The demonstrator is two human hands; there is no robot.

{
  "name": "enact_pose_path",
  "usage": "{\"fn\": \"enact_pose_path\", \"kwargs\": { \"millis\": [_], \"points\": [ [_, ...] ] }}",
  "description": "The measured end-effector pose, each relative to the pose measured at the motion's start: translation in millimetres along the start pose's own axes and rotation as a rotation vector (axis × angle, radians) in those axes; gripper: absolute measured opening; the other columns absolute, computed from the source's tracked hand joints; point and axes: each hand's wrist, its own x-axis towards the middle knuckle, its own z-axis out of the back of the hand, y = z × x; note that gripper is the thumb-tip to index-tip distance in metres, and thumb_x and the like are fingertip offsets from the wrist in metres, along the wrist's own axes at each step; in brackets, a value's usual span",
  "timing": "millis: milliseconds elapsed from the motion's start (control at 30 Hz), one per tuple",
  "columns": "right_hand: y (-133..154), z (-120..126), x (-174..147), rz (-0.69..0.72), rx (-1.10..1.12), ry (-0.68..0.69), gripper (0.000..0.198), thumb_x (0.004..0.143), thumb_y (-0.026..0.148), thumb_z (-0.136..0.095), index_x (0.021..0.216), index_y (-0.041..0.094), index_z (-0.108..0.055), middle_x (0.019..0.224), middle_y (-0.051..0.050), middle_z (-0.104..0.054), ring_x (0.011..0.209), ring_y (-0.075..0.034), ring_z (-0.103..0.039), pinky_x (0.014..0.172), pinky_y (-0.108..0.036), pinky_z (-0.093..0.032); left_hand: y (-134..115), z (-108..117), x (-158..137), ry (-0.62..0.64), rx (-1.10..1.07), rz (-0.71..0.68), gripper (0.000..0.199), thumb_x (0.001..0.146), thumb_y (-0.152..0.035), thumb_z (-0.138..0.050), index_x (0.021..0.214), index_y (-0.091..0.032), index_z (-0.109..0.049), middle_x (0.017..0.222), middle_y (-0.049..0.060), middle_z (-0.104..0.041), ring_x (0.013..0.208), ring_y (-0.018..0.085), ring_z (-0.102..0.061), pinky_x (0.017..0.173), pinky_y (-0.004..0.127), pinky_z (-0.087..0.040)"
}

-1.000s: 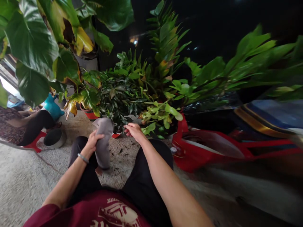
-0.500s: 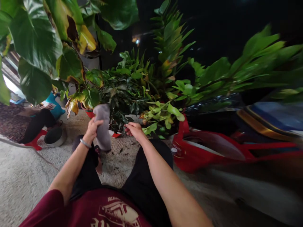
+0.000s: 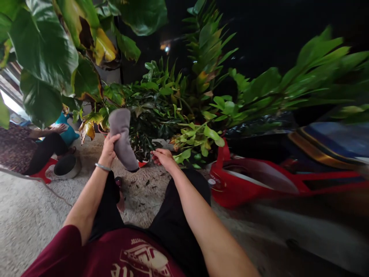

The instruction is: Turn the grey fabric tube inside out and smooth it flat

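My left hand grips a grey, curved, soft plush piece near its middle, the thumb across its front. The piece stands tilted, and its lower end shows a dark edge. My right hand is held apart from it, to the right, above my knee. Its thumb and index finger are pressed together; whatever may be between them is too small to make out.
Potted plants with dense leaves rise in front. A red bag stands on the right. On the left a person sits beside a grey bucket and a teal object. Concrete floor lies below.
My left hand has risen and turned, lifting the plush piece up and slightly left, with its lower end swung to the right. My right hand has barely moved.
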Motion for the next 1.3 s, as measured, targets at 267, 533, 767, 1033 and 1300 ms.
{"fn": "enact_pose_path", "kwargs": {
  "millis": [267,533,767,1033,1300],
  "points": [
    [-1.1,6.7,0.2,-0.031,-0.033,0.027,0.018,0.085,0.021,-0.064,0.068,0.017,-0.065,0.053,0.004,-0.062,0.038,-0.008,-0.052,0.038,-0.018,-0.03,40.6,26.3,-75.9,0.32,0.134,0.369,0.047,0.052,-0.022,-0.082,0.098,-0.021,-0.07,0.079,0.0,-0.071,0.066,0.018,-0.063,0.063,0.029,-0.05],
    [0.3,3.4,-2.3,-0.017,0.034,0.03,0.017,0.084,0.027,-0.066,0.07,0.017,-0.064,0.055,0.003,-0.063,0.039,-0.007,-0.053,0.038,-0.017,-0.031,-12.8,-53.1,-8.5,0.406,0.099,-0.042,0.053,0.053,-0.028,-0.084,0.104,-0.019,-0.07,0.092,-0.001,-0.072,0.08,0.016,-0.065,0.074,0.026,-0.05],
    [-5.4,10.2,2.7,-0.043,-0.017,-0.001,0.019,0.082,0.019,-0.063,0.063,0.016,-0.064,0.045,0.006,-0.054,0.036,-0.007,-0.048,0.037,-0.017,-0.026,27.2,16.4,-43.2,0.632,0.346,0.442,0.046,0.052,-0.023,-0.082,0.096,-0.021,-0.073,0.079,0.0,-0.071,0.067,0.017,-0.064,0.063,0.029,-0.051],
    [-0.3,1.4,-1.2,-0.054,-0.055,0.052,0.016,0.083,0.025,-0.068,0.07,0.017,-0.064,0.056,0.002,-0.065,0.039,-0.008,-0.054,0.037,-0.017,-0.031,-6.1,-78.3,6.4,0.537,0.132,0.055,0.056,0.054,-0.032,-0.085,0.107,-0.017,-0.071,0.091,0.002,-0.073,0.08,0.018,-0.064,0.075,0.028,-0.049],
    [-7.3,5.1,9.5,-0.097,-0.134,0.038,0.026,0.085,0.018,-0.063,0.06,0.018,-0.061,0.045,-0.002,-0.058,0.037,-0.013,-0.052,0.039,-0.023,-0.033,31.1,-20.2,-31.1,0.627,0.428,0.385,0.052,0.048,-0.022,-0.087,0.099,-0.017,-0.077,0.082,0.003,-0.073,0.072,0.021,-0.063,0.068,0.032,-0.048]
  ]
}}
